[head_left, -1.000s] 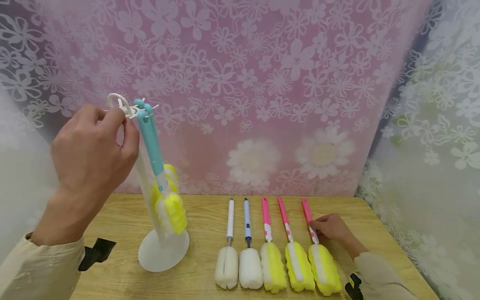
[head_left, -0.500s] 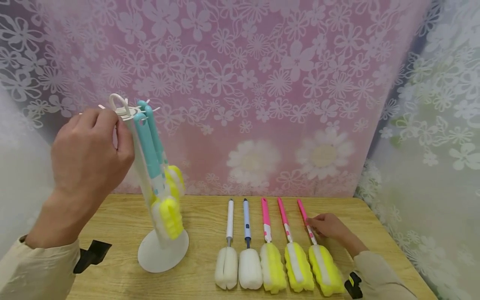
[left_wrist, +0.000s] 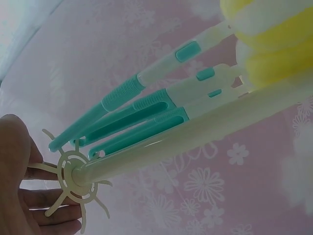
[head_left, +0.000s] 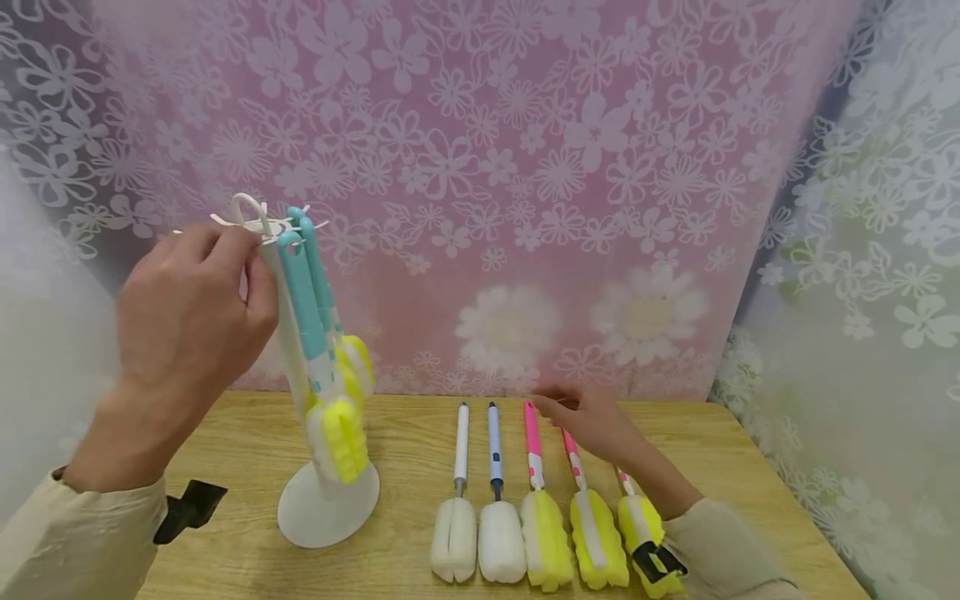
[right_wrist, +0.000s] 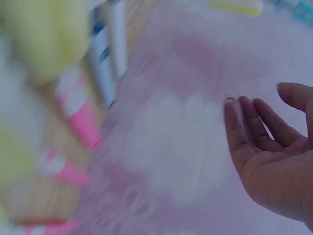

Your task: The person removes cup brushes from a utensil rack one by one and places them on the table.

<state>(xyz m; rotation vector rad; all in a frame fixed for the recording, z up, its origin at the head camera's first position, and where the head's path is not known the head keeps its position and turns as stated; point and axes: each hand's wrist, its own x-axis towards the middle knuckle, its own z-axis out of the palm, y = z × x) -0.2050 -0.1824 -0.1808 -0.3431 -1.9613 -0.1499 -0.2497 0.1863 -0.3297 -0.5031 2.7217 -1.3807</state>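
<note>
My left hand [head_left: 198, 312] holds the hooked top of a white hanging stand [head_left: 330, 517], pinching at one of its hooks. In the left wrist view the fingers [left_wrist: 54, 213] lie behind the hook ring [left_wrist: 78, 198]. Three sponge bottle brushes with teal handles [left_wrist: 134, 139] hang there, yellow-and-white heads down. My right hand [head_left: 592, 421] is above the pink-handled bottle brushes, fingertips near the top of the leftmost pink handle [head_left: 532, 429]. In the right wrist view that hand [right_wrist: 274, 147] has loosely bent fingers and nothing in it.
Several brushes lie side by side on the wooden table [head_left: 405, 500]. They include a white-handled brush [head_left: 453, 537], a blue-handled brush [head_left: 502, 542] and yellow-and-white ones [head_left: 597, 542] with pink handles. A pink floral curtain [head_left: 510, 183] stands behind the table.
My right hand has let go of the rightmost pink-handled brush and moved left and away from me. The stand's top has turned slightly, shifting the teal brushes; my left hand stays on it.
</note>
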